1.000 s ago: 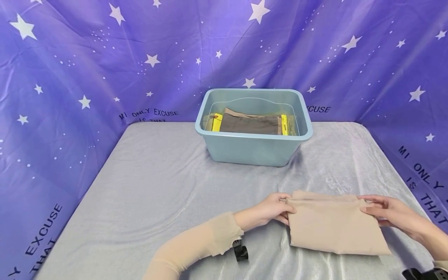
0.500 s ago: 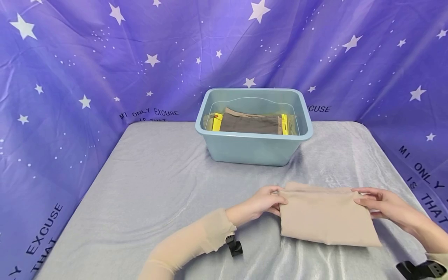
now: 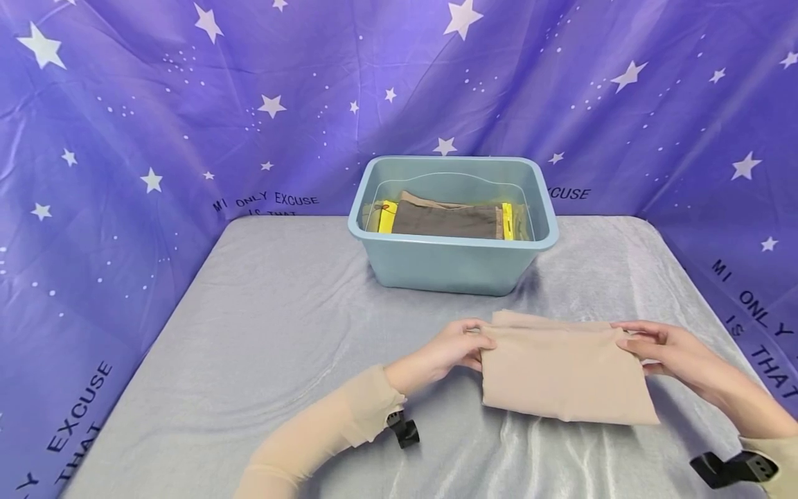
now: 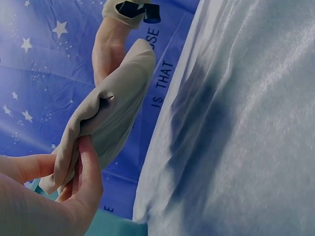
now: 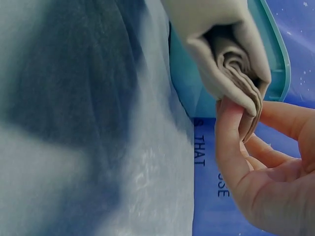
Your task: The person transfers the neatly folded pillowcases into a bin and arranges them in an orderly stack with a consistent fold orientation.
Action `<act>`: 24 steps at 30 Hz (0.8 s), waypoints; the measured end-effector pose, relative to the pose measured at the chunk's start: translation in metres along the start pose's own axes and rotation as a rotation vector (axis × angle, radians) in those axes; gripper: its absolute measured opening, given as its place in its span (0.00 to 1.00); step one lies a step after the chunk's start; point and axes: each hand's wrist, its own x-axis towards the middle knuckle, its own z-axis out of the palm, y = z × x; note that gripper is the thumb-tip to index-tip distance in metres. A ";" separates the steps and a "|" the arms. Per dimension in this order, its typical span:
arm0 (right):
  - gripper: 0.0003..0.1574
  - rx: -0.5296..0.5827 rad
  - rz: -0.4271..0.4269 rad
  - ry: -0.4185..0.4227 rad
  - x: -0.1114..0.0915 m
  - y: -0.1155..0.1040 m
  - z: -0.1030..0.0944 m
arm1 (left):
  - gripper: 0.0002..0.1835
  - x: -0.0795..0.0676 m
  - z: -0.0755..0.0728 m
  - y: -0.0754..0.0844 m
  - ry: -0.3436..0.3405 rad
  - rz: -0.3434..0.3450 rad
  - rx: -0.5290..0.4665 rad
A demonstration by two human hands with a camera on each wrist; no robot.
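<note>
A folded beige cloth garment (image 3: 564,374) hangs between both hands, lifted off the table in front of the tub. My left hand (image 3: 445,352) pinches its upper left corner between thumb and fingers. At the upper right corner my right hand (image 3: 676,353) grips the fabric the same way. In the left wrist view the edge of the garment (image 4: 106,110) shows folded layers between the fingertips. Several rolled layers of the garment (image 5: 234,64) appear end-on in the right wrist view. Its exact kind cannot be told while folded.
Behind the garment stands a blue-green plastic tub (image 3: 449,267) holding folded dark brown cloth (image 3: 445,220) and bright yellow pieces (image 3: 386,217). Grey plush fabric covers the table (image 3: 249,312). A purple star-printed curtain (image 3: 187,125) hangs around the table's back and sides.
Both hands have carried the folded garment up and to the left, toward the tub. The grip at each corner looks the same. The tub has stayed in place.
</note>
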 end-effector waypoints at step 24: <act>0.15 0.019 -0.021 0.026 0.024 -0.033 0.028 | 0.15 -0.016 -0.037 0.023 0.067 0.055 0.006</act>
